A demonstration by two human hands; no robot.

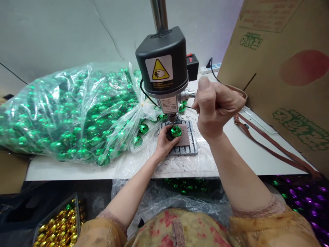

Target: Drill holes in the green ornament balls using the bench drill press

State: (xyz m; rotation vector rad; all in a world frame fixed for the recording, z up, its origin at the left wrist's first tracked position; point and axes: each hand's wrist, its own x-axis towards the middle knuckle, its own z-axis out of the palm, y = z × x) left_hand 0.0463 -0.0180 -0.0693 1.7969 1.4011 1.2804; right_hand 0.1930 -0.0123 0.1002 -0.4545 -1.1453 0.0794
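My left hand (164, 140) grips a shiny green ball (176, 131) and holds it on the brown pad of the drill press table (191, 147), right under the chuck (172, 117). My right hand (214, 106) is a closed fist around the thin feed lever (191, 94) on the right side of the bench drill press (163, 65). The drill head is black with a yellow warning label.
A large clear bag of green balls (64, 113) fills the table's left. Loose green balls (143, 128) lie beside the press. A brown strap (264, 140) and cardboard box (282, 68) are right. A tray of gold balls (59, 226) sits lower left, purple balls (308, 199) lower right.
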